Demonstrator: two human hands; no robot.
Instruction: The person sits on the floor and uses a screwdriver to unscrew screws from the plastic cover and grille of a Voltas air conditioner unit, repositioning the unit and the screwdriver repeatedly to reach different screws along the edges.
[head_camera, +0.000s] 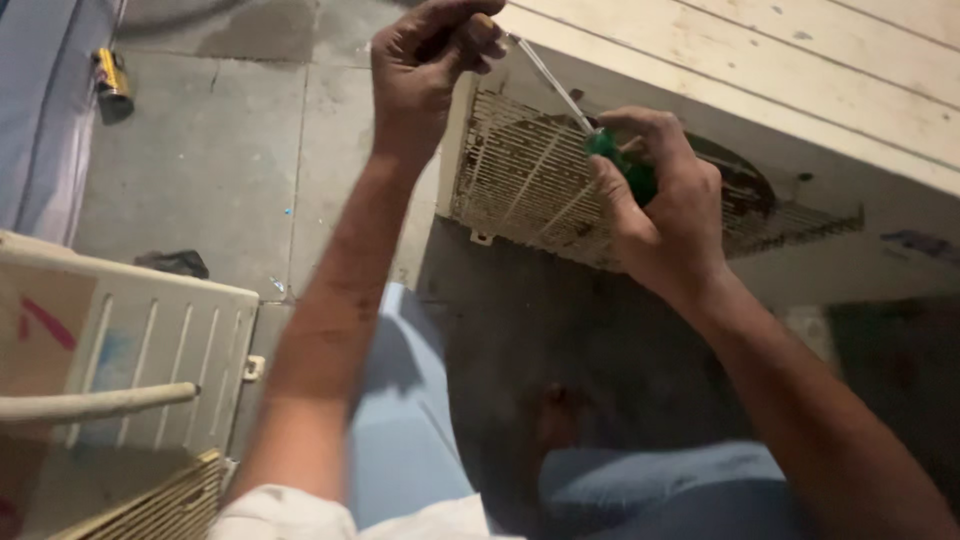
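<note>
Right hand (660, 215) has its fingers clamped round the green screwdriver (632, 172) handle. Its shaft runs up to the left hand (425, 60), whose fingertips pinch the tip, right above the dirty grille (520, 180).

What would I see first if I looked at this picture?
Two hands in the middle: the right hand grips a green-handled screwdriver, and the left hand pinches its tip at the top. Behind them is a dirty white grille under a white board. A small can lies on the floor, top left.
</note>
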